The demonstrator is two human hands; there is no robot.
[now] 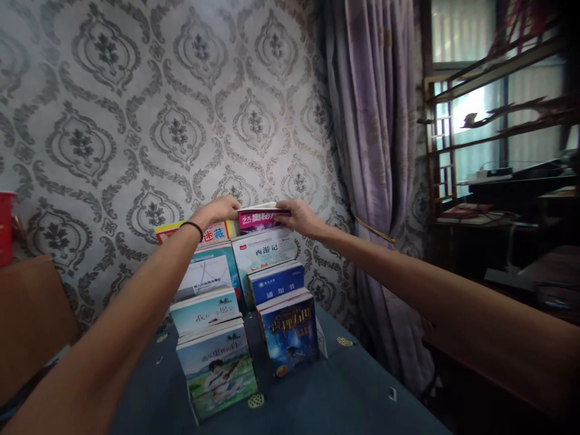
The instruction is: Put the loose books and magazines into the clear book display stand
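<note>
At the back of the right-hand row of books, my right hand pinches the upper right edge of a magenta book. My left hand is closed at that book's upper left corner, with a black band around the wrist. Pale page edges show along the book's top, and its lower part is hidden by a white book. In front of that stand a blue book and a dark blue book. Below my left hand, a colourful book backs the left-hand row.
The left row also holds a grey-and-teal book, a pale teal book and a green illustrated book. Both rows stand on a dark blue cloth-covered table against a patterned wall. A cardboard box is at left; a purple curtain hangs right.
</note>
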